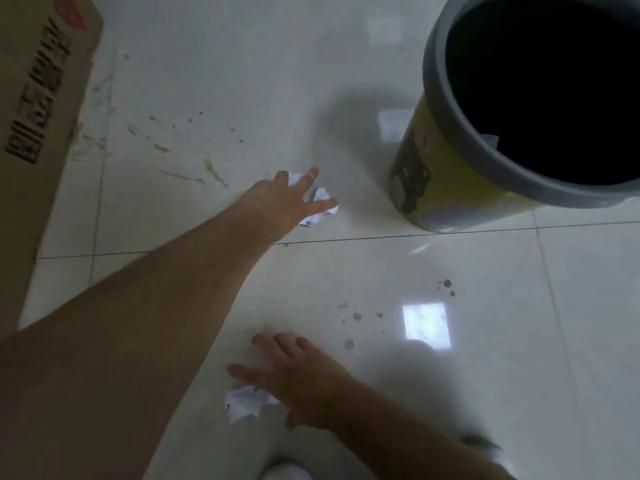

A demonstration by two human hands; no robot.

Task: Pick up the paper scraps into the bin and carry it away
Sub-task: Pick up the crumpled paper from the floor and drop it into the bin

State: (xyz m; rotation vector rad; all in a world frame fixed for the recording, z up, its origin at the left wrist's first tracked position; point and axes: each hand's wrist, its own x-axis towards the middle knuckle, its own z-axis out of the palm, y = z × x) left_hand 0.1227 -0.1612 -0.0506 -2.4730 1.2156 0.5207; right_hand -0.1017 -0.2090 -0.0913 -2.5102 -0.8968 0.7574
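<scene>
A yellow bin with a grey rim (446, 109) stands on the floor at the upper right, its inside dark. My left hand (284, 202) reaches far forward with fingers spread over a crumpled white paper scrap (320, 199), touching it but not closed on it. Nearer to me, my right hand (298, 375) is spread, palm down, over a second crumpled scrap (242, 405) that lies at its lower left. Both scraps rest on the white tiled floor. Part of each scrap is hidden under the fingers.
A large brown cardboard box (38, 140) with printed characters lies along the left edge. The glossy tiles (450, 265) carry dirt smears and dark spots. A white shoe (287, 474) shows at the bottom edge.
</scene>
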